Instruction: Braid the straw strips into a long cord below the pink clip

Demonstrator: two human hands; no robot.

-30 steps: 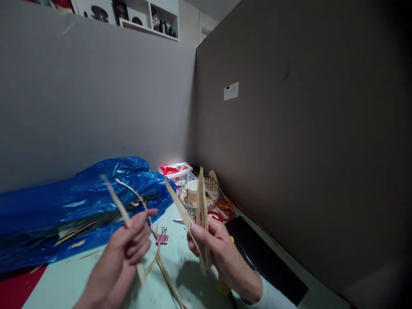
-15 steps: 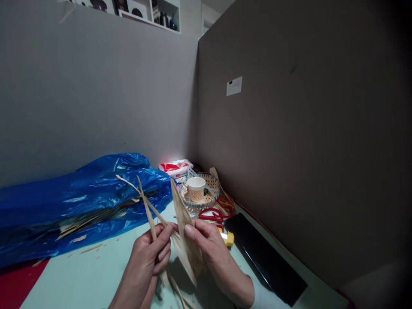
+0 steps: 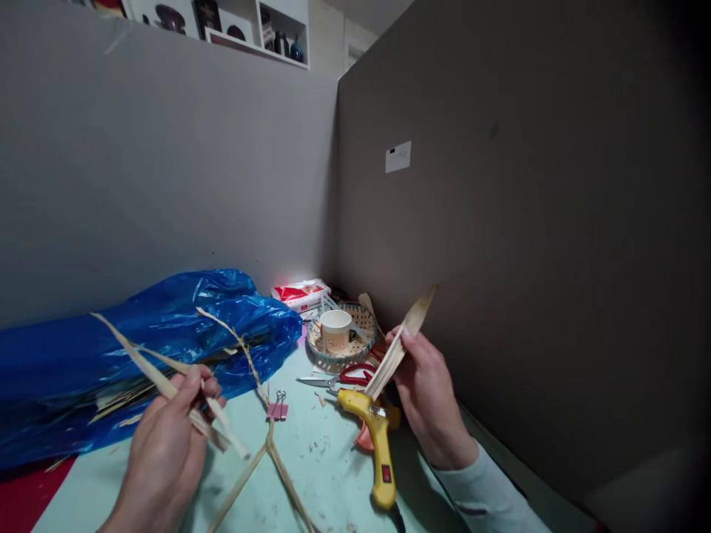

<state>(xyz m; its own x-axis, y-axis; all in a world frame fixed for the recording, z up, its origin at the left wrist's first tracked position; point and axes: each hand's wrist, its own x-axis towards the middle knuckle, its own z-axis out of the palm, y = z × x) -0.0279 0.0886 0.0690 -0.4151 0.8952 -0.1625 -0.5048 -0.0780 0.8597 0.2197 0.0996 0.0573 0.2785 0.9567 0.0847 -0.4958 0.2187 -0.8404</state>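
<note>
At lower left, pale dry strips [image 3: 129, 349] are pinched between the closed fingers of the left hand [image 3: 169, 444]. Right of centre, a folded strip [image 3: 395, 361] is clamped between the thumb and fingers of the right hand [image 3: 430, 396]; its lower end is seen against a yellow glue gun [image 3: 382, 451], though contact cannot be told. Both hands are held over a pale green tabletop [image 3: 327, 488], scattered with scraps, with a red surface [image 3: 33, 488] at the lower-left corner. The space is enclosed by a grey partition [image 3: 167, 163] and a darker one meeting it, to which a white label [image 3: 398, 157] is fixed; a white shelf [image 3: 255, 49] is seen at upper left. At lower centre, a forked strand [image 3: 287, 474] is gripped by a pink clip [image 3: 278, 412]. Red-handled scissors [image 3: 358, 374] are partly covered by the folded strip, and part of a woven basket [image 3: 318, 355] is hidden by a cup [image 3: 335, 332]. Blue plastic [image 3: 189, 296] is spread behind the left hand.
</note>
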